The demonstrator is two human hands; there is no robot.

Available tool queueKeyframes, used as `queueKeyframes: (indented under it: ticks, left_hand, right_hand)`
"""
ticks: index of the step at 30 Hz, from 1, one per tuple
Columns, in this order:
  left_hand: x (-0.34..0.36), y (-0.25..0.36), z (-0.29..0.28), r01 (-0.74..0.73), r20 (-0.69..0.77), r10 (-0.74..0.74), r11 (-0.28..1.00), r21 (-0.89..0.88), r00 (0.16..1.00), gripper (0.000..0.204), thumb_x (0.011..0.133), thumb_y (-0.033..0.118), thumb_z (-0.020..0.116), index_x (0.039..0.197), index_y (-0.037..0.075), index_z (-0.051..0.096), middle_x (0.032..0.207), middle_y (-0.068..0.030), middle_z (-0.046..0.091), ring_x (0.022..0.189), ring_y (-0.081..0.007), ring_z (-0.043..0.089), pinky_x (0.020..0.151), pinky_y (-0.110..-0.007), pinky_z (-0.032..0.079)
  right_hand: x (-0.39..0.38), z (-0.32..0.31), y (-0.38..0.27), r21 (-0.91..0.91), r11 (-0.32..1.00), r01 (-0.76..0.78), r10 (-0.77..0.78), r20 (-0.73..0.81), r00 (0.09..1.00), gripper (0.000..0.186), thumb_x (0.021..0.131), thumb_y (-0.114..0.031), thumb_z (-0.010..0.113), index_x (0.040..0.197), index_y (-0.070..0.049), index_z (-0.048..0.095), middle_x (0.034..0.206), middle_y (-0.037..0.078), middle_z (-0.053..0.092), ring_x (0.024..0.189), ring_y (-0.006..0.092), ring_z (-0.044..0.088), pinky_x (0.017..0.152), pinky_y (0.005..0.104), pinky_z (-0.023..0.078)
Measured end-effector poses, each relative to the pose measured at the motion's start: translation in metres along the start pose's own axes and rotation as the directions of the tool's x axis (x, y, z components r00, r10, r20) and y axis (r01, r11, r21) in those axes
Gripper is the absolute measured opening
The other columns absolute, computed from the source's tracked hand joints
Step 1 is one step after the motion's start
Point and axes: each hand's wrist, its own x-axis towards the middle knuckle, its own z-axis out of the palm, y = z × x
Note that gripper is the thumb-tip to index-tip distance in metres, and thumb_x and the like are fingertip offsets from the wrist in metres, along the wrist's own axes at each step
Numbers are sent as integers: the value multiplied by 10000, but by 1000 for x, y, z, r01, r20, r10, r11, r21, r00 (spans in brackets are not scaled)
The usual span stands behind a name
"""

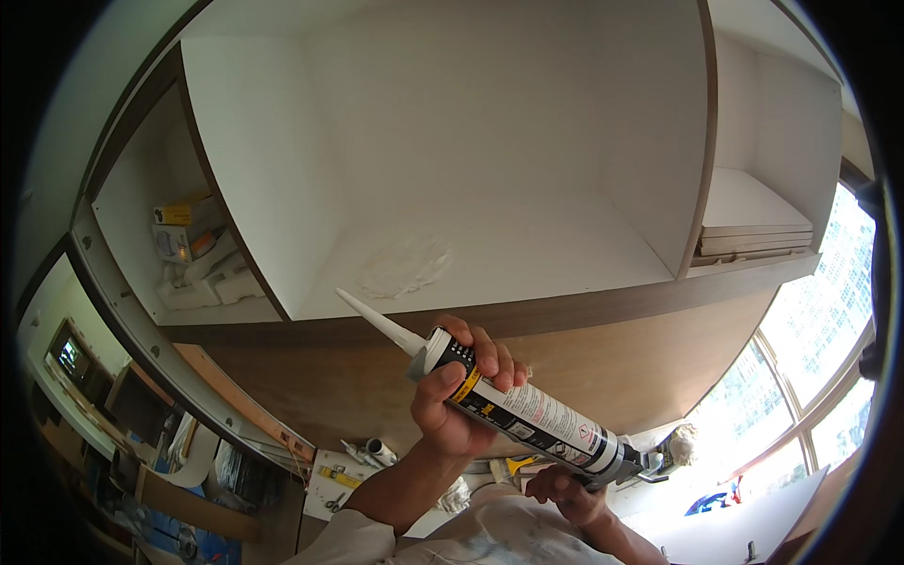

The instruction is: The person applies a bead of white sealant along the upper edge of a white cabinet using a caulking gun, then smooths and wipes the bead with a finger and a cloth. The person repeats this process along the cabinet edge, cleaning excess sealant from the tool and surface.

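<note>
A caulking gun (626, 461) loaded with a white and black sealant cartridge (546, 414) is held slantwise before me. Its long white nozzle (377, 320) points up and left toward the cabinet's front edge. My left hand (457, 405) wraps round the cartridge close to the nozzle, fingers over the top and thumb at the side. At the rear end, my right hand (570, 494) is closed at the gun's grip, which it partly hides. Beyond the nozzle tip, a roundish smeared whitish patch (405, 266) lies on the cabinet floor.
An open white wall cabinet (499, 113) with brown edging fills the upper view. Small boxes (188, 231) and white packing pieces stand in its left compartment; stacked boards (753, 240) lie in the right one. Below are a cluttered counter (330, 476), a yellow-handled tool (518, 464) and a window (800, 367).
</note>
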Motion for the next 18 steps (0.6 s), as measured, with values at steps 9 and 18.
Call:
queueKeyframes:
  ticks: [9, 18]
  left_hand:
    - [0, -10, 1, 2, -29, 1, 996, 86, 1000, 262, 935, 230, 614, 1150, 112, 519, 920, -61, 608, 820, -191, 627, 832, -434, 529]
    - [-1, -27, -1, 21, -288, 132, 882, 471, 949, 322, 895, 30, 726, 1131, 116, 525, 923, -84, 638, 828, -215, 655, 819, -432, 568]
  right_hand:
    - [0, -18, 11, 70, 998, 7, -9, 28, 1000, 221, 969, -193, 619, 847, -13, 577, 696, 142, 584, 697, 307, 650, 806, 534, 567]
    - [28, -19, -18, -312, 744, -590, 517, -290, 805, 511, 951, -419, 770, 1165, 35, 670, 1074, 131, 734, 968, 194, 689, 892, 358, 549]
